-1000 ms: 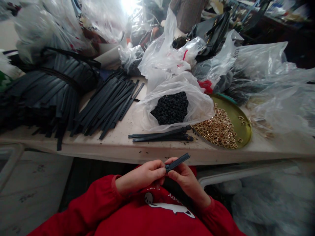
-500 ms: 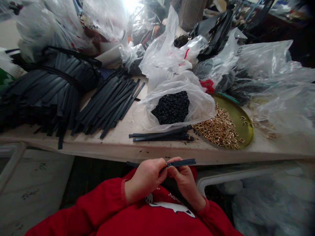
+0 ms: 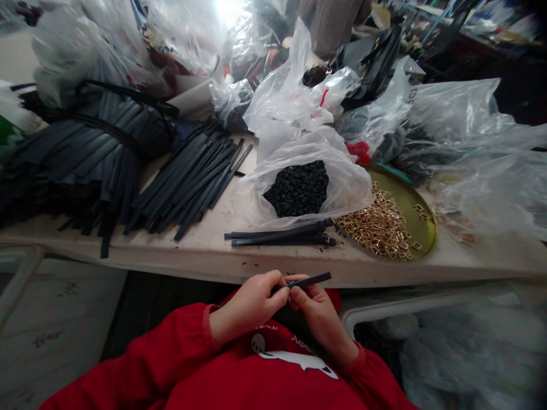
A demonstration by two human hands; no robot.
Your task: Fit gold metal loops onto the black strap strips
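Below the table's front edge, my left hand (image 3: 252, 302) and my right hand (image 3: 314, 310) meet over my red sleeves, both pinched on one black strap (image 3: 310, 280). The strap's free end sticks out to the right, nearly level. A few finished-looking black straps (image 3: 277, 236) lie on the table just beyond my hands. Behind them an opened clear bag of small black loops (image 3: 297, 188) sits beside a round brass-coloured tray (image 3: 421, 213) heaped with gold buckles (image 3: 378, 225).
A spread of black straps (image 3: 192, 179) and a bigger dark pile (image 3: 81, 154) cover the table's left half. Crumpled clear plastic bags (image 3: 470, 142) crowd the back and right. The pale table edge (image 3: 192, 265) runs in front of me; bags lie on the floor at right.
The strap's free end rose from level to slightly tilted up and looks thinner, turned more edge-on. Both hands stayed together in my lap, shifting a little upward.
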